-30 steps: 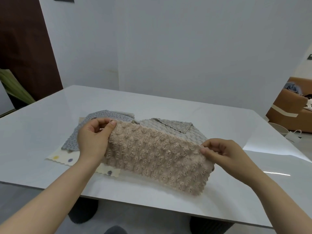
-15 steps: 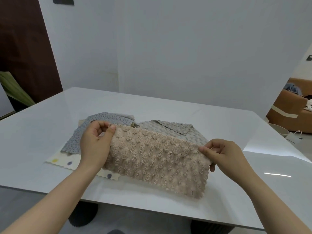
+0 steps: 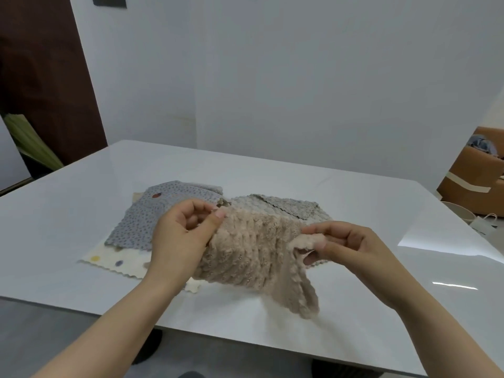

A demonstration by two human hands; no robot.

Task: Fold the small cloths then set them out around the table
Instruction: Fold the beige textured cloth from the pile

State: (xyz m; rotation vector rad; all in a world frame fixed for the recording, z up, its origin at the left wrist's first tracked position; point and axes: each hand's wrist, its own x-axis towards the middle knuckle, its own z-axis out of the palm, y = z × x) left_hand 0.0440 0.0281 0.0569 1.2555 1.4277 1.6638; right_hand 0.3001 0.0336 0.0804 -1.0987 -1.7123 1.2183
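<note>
White wall (image 3: 272, 77) rises behind a glossy pale table (image 3: 272, 173) that fills most of the view, with a dark brown door (image 3: 41, 77) at far left and a tan sofa (image 3: 480, 181) at the right edge.

A person holds a beige, bobbled cloth (image 3: 253, 255) up over the near part of the table, bunched between both hands. Its lower right corner hangs toward the tabletop; the blur hides whether it touches.

Three more cloths lie flat at the middle of the table, just beyond the hands. A grey speckled cloth (image 3: 141, 222) rests on top of a cream cloth (image 3: 109, 259) with coloured dots and a wavy edge. A grey-green textured cloth (image 3: 286, 205) lies just beside them to the right, with one corner turned over.

The left hand (image 3: 182, 241) pinches the beige cloth's upper left edge, thumb against curled fingers. The right hand (image 3: 351, 246) pinches the upper right edge the same way, a fold of cloth gathered under its fingertips.
</note>
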